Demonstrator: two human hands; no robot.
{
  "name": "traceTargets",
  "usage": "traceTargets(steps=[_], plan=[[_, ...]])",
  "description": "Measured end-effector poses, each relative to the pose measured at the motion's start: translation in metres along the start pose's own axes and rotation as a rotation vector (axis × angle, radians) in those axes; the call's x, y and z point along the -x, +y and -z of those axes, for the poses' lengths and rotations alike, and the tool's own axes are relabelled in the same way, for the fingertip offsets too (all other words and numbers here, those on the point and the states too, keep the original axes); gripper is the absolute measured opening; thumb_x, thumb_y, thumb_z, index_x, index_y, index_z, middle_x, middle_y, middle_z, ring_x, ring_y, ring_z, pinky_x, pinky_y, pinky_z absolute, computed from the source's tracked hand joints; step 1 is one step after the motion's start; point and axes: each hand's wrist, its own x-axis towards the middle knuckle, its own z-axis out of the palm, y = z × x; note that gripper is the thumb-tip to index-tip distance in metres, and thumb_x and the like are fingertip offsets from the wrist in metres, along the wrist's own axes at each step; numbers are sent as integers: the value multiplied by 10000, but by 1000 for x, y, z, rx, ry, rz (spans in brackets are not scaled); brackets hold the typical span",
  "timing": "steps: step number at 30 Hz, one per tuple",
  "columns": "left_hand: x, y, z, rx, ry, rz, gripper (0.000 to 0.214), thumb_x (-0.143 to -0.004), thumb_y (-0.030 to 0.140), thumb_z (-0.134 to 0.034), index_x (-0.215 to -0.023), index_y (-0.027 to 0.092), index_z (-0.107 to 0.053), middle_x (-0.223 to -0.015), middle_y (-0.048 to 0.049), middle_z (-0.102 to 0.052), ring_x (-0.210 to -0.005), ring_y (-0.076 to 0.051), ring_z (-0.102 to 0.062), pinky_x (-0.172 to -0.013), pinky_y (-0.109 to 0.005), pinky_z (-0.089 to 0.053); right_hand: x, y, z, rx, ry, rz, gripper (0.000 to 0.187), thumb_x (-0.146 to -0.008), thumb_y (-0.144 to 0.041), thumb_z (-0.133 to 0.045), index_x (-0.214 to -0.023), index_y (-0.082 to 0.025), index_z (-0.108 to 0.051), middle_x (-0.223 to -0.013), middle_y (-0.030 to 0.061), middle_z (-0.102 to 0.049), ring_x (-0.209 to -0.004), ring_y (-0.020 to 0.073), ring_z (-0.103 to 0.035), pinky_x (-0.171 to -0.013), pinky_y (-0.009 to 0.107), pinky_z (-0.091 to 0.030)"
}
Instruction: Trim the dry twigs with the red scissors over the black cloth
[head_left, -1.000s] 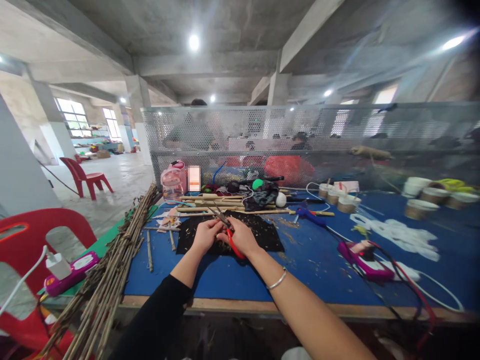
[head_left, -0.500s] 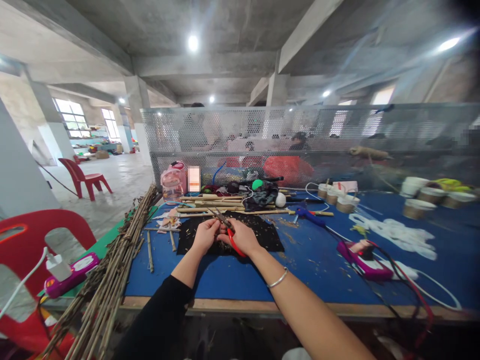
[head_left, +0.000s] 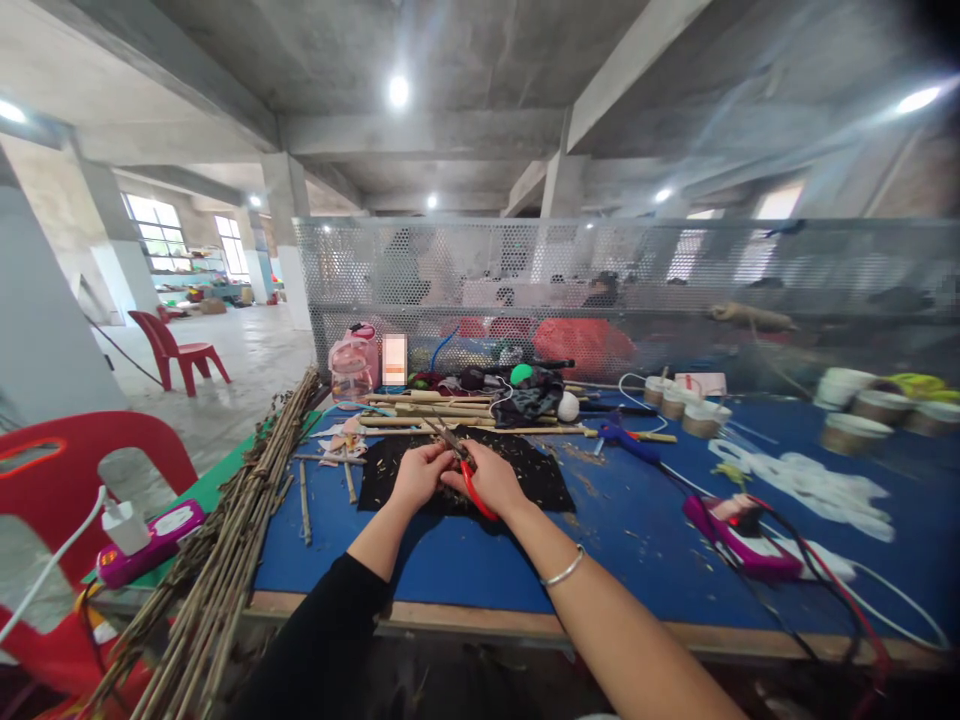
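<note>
My right hand [head_left: 491,480] is closed round a pair of scissors [head_left: 472,485] with red handles. The blades point up and to the left, past my left fingers. Close beside it, my left hand [head_left: 421,475] is closed in a pinch, its fingertips near the other hand's. Whatever it pinches is too small and hidden to name. Both hands are over a black cloth [head_left: 544,482] strewn with small pale scraps. Just behind the cloth lie several cut bamboo-like sticks [head_left: 420,420].
A bundle of long dry stems [head_left: 225,540] leans over the table's left side. A blue glue gun [head_left: 630,440] lies to the right. Paper cups [head_left: 705,418], white strips [head_left: 810,490] and a purple power strip [head_left: 739,545] are farther right. A perforated metal screen [head_left: 465,260] stands behind.
The whole view has shifted slightly, so things appear a little farther right. Both hands stay together over the cloth, and the scissors remain in my right hand.
</note>
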Motion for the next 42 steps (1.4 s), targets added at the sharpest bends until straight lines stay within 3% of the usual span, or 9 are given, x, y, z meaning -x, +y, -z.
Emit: traceTargets(steps=[4,11,28,34,42], plan=[[2,2,-2,11,-4,11,389,-685,382,-608,-941,97,-675,-587,-7,-604,-396,-55,-381,-382,-185,-300,-1,2,-4,-4,22,45,533,-663,-470,-653,-1084,-172,-519,-1018,97,-596,-958,216,-548,-809,319,-410],[2,5,-5,92,-1,19,378,-672,389,-624,-902,93,-671,-522,26,-539,-382,-41,-340,-375,-177,-296,1,-3,-1,-78,-3,-35,395,-719,-428,-621,-1055,-230,-557,-919,52,-647,-846,191,-603,-705,259,-422],[-2,1,-3,132,6,80,332,-681,355,-627,-924,130,-658,-624,10,-593,-441,-47,-439,-409,-159,-363,1,-7,4,34,-59,-139,415,-760,-551,-515,-1054,-270,-597,-860,51,-696,-824,212,-647,-665,242,-430],[-4,-2,-3,207,80,197,317,-596,380,-704,-734,107,-621,-571,-1,-595,-439,-50,-486,-442,-166,-387,1,-7,6,40,-68,-144,402,-766,-540,-512,-1040,-257,-590,-869,50,-686,-833,207,-637,-672,244,-423],[-4,-8,-3,158,32,112,352,-536,426,-727,-609,127,-558,-428,48,-499,-351,-45,-396,-374,-180,-323,0,-7,3,19,12,-49,503,-689,-490,-619,-1078,-181,-536,-1006,97,-621,-944,214,-575,-764,278,-421]])
